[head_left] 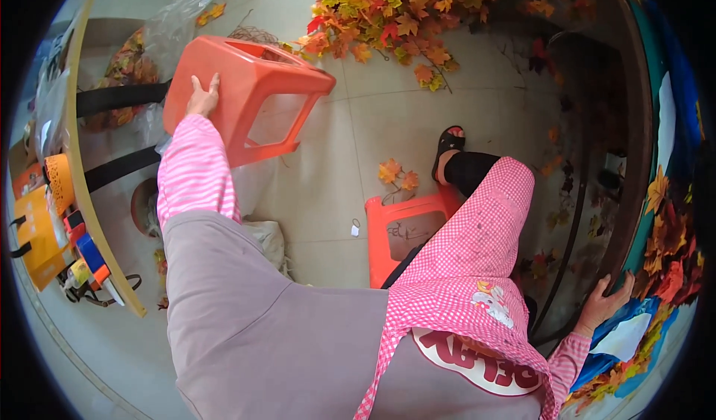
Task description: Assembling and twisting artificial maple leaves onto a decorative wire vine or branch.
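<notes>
Two orange stools show: left hand (202, 96) fingers clamp the tilted stool (246, 95), lifting it off the floor; beside the second stool (399, 233), right hand (605, 302) spreads, bracing on the counter (647, 159).

Bright even daylight, fisheye-warped edges

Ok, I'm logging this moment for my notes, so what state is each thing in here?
Left hand: flat against the side of the lifted stool, thumb over its edge.
Lifted orange stool: tilted, off the floor.
Second orange stool: standing upright on the floor beside the leg.
Right hand: fingers spread, resting on the table edge.
Leaf garland: heaped on the floor.
</notes>
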Motion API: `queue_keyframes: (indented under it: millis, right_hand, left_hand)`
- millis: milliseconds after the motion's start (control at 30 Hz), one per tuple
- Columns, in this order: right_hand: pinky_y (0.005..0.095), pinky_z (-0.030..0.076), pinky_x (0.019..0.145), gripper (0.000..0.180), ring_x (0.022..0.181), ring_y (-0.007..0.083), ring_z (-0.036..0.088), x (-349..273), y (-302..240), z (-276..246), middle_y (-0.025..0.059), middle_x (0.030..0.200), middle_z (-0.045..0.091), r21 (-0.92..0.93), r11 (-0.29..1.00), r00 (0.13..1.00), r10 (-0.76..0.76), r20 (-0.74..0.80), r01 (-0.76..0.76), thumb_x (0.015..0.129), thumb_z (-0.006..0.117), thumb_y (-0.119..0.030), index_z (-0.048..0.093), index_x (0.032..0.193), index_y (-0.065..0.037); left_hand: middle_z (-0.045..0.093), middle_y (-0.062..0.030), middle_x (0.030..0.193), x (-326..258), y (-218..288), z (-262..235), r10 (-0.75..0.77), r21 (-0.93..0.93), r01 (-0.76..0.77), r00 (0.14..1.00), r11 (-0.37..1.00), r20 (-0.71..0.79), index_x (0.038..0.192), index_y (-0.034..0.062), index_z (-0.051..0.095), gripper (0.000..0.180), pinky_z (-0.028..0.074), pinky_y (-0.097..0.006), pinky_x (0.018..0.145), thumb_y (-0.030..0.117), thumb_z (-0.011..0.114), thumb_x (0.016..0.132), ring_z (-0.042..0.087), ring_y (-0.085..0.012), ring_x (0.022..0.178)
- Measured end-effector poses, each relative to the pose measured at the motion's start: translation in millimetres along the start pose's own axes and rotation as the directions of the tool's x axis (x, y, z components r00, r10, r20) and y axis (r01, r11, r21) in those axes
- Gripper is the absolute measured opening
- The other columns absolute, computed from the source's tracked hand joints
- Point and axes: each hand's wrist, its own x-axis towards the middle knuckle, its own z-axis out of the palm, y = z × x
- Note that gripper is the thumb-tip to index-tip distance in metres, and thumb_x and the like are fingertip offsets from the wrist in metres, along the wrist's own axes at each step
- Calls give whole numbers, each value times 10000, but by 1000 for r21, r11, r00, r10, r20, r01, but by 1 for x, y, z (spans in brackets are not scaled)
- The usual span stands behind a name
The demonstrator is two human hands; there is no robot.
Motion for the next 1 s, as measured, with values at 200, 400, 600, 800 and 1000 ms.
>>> queue_keyframes:
  millis: [200, 400, 600, 800, 1000]
  right_hand:
    - [427, 377, 1046, 472, 1247, 347, 482, 1, 0, 1, 165, 1330, 530, 15, 1000, 1000, 6, -5, -6, 910, 638, -150, 476, 1328, -5]
    - [427, 388, 1036, 460, 1241, 351, 492, 1, 3, 3, 166, 1327, 537, 4, 1000, 999, -6, -31, 6, 911, 649, -183, 500, 1314, -19]
    - [433, 411, 1009, 456, 1206, 348, 525, 2, 6, 6, 158, 1298, 564, 7, 1000, 998, -17, -55, 17, 905, 664, -215, 524, 1298, -32]
    - [433, 421, 999, 460, 1198, 343, 533, 3, 6, 7, 158, 1297, 572, 7, 1000, 998, -7, -59, 7, 905, 671, -239, 532, 1296, -41]
    - [436, 424, 996, 453, 1202, 348, 529, 2, 8, 5, 160, 1307, 570, 58, 998, 998, -15, -66, 19, 914, 667, -263, 544, 1290, -42]
  left_hand:
    - [601, -340, 1205, -85, -10, 19, 178, 37, -178, 984, 983, -10, 1567, 94, 107, 1000, 457, -512, 964, 756, 409, 881, 585, -477, 1136]
    - [672, -316, 913, -219, -9, 53, 295, -56, -296, 955, 954, -27, 1564, 88, 98, 984, 516, -534, 733, 648, 542, 887, 664, -475, 845]
    - [690, -222, 825, -371, 4, 83, 373, -127, -358, 918, 925, 135, 1573, 138, 45, 1047, 532, -492, 645, 541, 680, 843, 684, -407, 739]
    - [667, -198, 1101, -453, 23, 95, 379, -271, -336, 918, 902, 121, 1567, 186, 99, 1103, 545, -474, 785, 421, 812, 758, 677, -373, 963]
    - [649, -195, 1077, -443, 13, 77, 378, -331, -342, 924, 880, 51, 1557, 210, 158, 1103, 549, -449, 816, 432, 845, 722, 670, -351, 989]
